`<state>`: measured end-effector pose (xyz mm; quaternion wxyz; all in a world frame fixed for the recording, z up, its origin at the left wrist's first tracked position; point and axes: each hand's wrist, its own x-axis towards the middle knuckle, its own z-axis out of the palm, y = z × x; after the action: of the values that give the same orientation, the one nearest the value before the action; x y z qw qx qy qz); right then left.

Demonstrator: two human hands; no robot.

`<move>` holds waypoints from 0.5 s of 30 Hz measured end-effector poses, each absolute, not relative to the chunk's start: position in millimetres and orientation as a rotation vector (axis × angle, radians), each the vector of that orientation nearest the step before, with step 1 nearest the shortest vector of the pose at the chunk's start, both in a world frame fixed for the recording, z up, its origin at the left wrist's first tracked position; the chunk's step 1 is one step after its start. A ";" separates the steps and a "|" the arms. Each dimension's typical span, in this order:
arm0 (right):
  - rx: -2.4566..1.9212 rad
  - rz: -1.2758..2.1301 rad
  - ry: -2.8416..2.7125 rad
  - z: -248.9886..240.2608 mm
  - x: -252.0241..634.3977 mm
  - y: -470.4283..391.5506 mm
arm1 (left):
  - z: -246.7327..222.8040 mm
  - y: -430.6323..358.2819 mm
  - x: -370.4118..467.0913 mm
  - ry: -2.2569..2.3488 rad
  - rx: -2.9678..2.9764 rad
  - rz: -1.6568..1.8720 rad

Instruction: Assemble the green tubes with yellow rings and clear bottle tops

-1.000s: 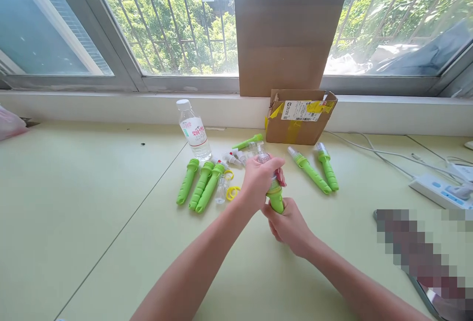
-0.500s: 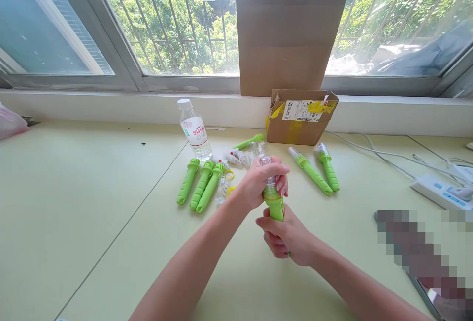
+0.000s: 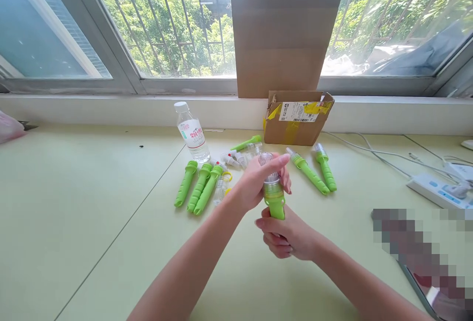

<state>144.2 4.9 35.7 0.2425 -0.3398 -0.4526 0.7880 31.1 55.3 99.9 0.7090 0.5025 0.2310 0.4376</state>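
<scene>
Upright in front of me is a green stick (image 3: 275, 208) topped by a ribbed clear cap (image 3: 266, 160). My right hand (image 3: 286, 235) is wrapped round its green handle. Around the clear cap my left hand (image 3: 258, 178) is closed, its thumb raised along the cap's right side. Left of my hands lie several green handles (image 3: 203, 188) without caps, beside a loose clear cap (image 3: 220, 191) and a yellow ring (image 3: 226, 176). Behind my left hand are small white parts (image 3: 232, 158) and another green handle (image 3: 247, 142). Two green sticks with clear tops (image 3: 309, 173) lie to the right.
A water bottle (image 3: 192, 134) stands at the back left of the parts. Behind my hands sits an open cardboard box (image 3: 295, 119). Cables run to a white power strip (image 3: 438, 192) on the right, and a partly blurred dark-edged object (image 3: 417, 286) lies at the lower right.
My left thumb has lifted, and the fingers have shifted slightly round the clear cap. The right hand keeps its hold on the handle. The view has shifted slightly.
</scene>
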 end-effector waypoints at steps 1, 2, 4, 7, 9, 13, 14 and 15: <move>-0.945 2.052 -1.264 33.9 142.1 4.8 | 101.1 55.3 33.1 0.541 1.130 1.009; -0.968 1.927 -1.317 31.5 140.1 4.9 | 101.6 55.9 34.7 0.593 1.140 1.055; -0.999 1.717 -1.375 25.6 137.5 6.2 | 100.1 59.3 35.7 0.762 1.145 1.172; -1.119 1.299 -1.434 15.5 141.3 13.9 | 92.8 69.3 30.1 1.116 1.146 1.385; -1.209 0.914 -1.574 8.1 148.5 23.2 | 86.7 77.5 22.5 1.329 1.209 1.425; -1.287 0.393 -1.725 -7.1 165.0 43.5 | 76.5 91.5 6.6 1.540 1.389 1.390; -1.329 0.336 -1.741 -10.1 168.2 47.3 | 74.2 94.0 3.6 1.573 1.450 1.342; -1.381 0.285 -1.737 -12.5 170.9 50.4 | 71.9 96.1 1.1 1.614 1.516 1.285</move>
<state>170.9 50.4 -12.5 0.4370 -0.5554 -0.6982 0.1147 1.1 96.1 71.9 0.2867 0.5674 0.6039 0.4809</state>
